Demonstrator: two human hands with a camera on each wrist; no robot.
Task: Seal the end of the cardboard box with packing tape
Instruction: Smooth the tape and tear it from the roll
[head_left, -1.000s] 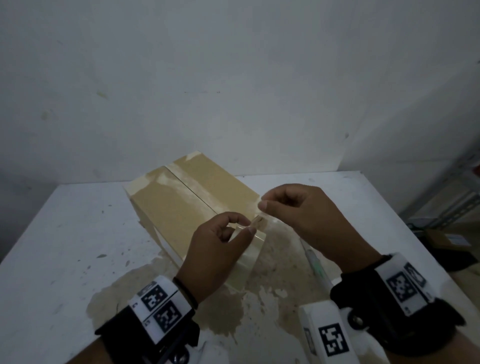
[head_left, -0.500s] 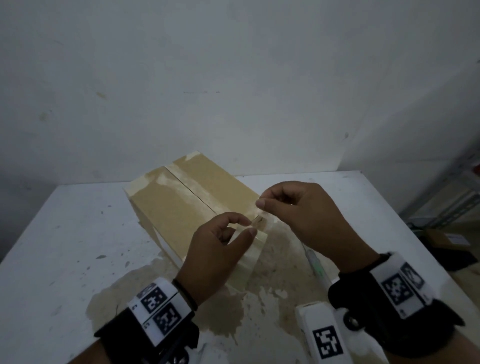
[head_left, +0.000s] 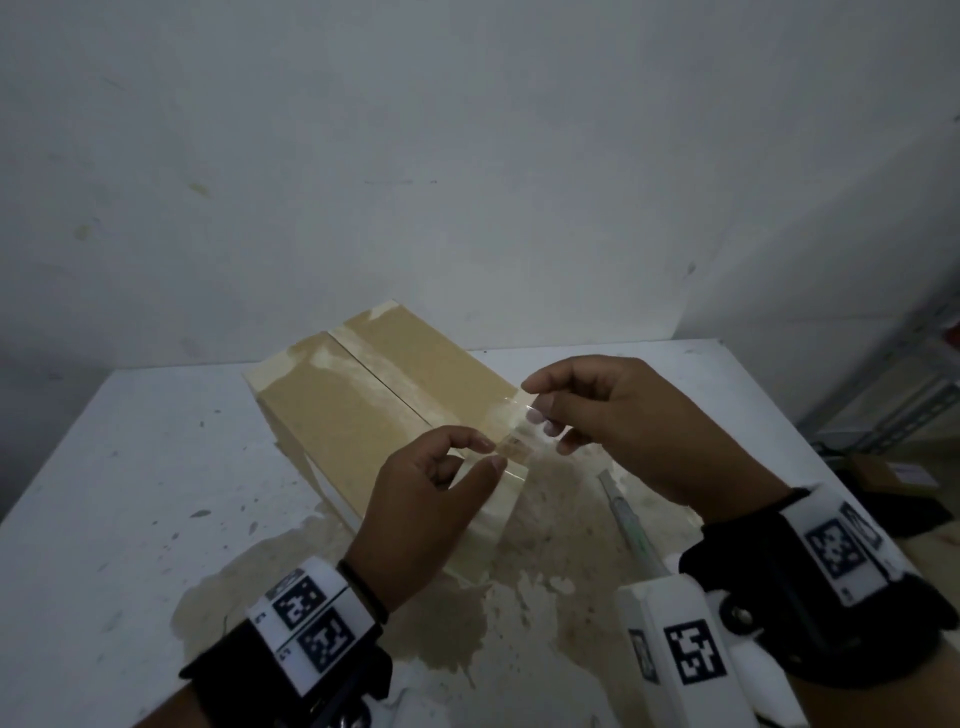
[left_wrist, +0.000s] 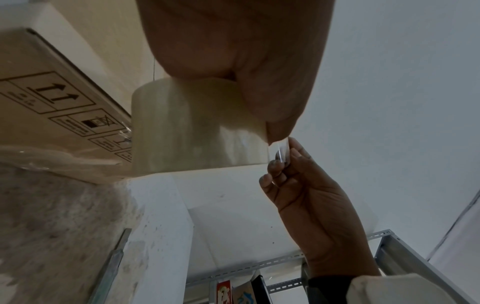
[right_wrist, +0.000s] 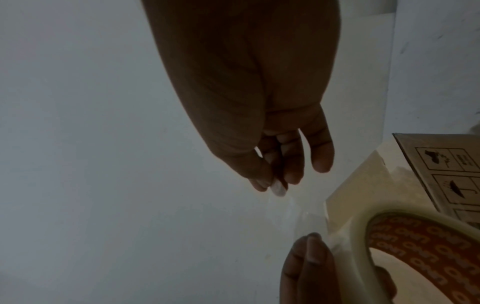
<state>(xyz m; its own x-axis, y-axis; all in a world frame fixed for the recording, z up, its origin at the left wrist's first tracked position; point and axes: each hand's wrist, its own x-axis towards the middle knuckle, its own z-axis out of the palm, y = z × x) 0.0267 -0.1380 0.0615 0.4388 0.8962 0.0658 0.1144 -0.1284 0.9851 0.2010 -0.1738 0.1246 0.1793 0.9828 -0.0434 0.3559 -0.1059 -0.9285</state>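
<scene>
1. On the white table (head_left: 104, 467), your cardboard box (head_left: 374, 415) lies lengthwise, running away from you toward the wall; old pale tape marks run along its top seam and corners.
2. Your left hand (head_left: 415, 509) holds the roll of clear packing tape (left_wrist: 192, 127) just above the near end of the box, fingers curled around it, thumb against the outer face. The right wrist view shows an orange printed core inside the roll.
3. Your right hand (head_left: 623, 415) pinches the loose end of the tape (head_left: 524, 415) between thumb and fingertips (right_wrist: 275, 185); a short clear strip spans the gap between your two hands.
4. That strip hangs over the box's near right corner; whether it touches the cardboard cannot be told.
5. Printed handling symbols (left_wrist: 59, 96) show on the side of the box in both wrist views.
6. A thin stick-like tool (head_left: 628, 525) lies on the stained patch of table just right of the box; what it is cannot be told.
7. Metal shelving (left_wrist: 389, 257) stands beyond the table's right edge.
</scene>
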